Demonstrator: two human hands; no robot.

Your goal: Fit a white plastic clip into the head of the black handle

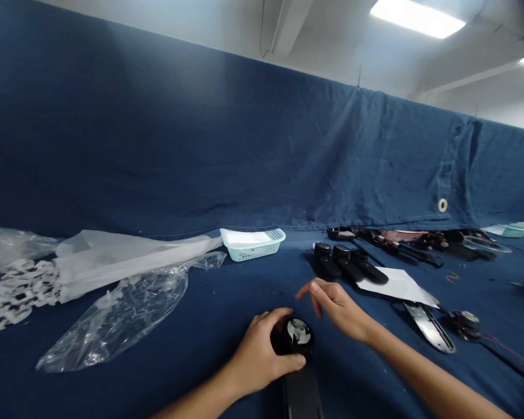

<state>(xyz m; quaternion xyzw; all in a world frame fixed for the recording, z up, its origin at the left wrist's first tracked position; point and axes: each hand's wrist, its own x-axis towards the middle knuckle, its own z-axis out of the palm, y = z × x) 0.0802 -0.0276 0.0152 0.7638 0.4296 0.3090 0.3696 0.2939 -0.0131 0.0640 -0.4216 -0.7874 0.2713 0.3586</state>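
A black device with a round head and a long flat body (303, 390) lies on the blue cloth at the bottom centre. White pieces show inside its round head. My left hand (262, 355) grips the round head from the left, thumb on the near side and fingers on the far side. Just to the upper right of the head, my right hand (334, 305) hangs in the air with its fingers bent and apart, touching nothing.
A light blue basket (253, 250) stands behind. Clear plastic bags (126, 314) and white parts (21, 291) lie left. Several black devices (343, 262), white paper (397, 285), a silver-edged shell (428, 327) and a wired part (465, 323) lie right.
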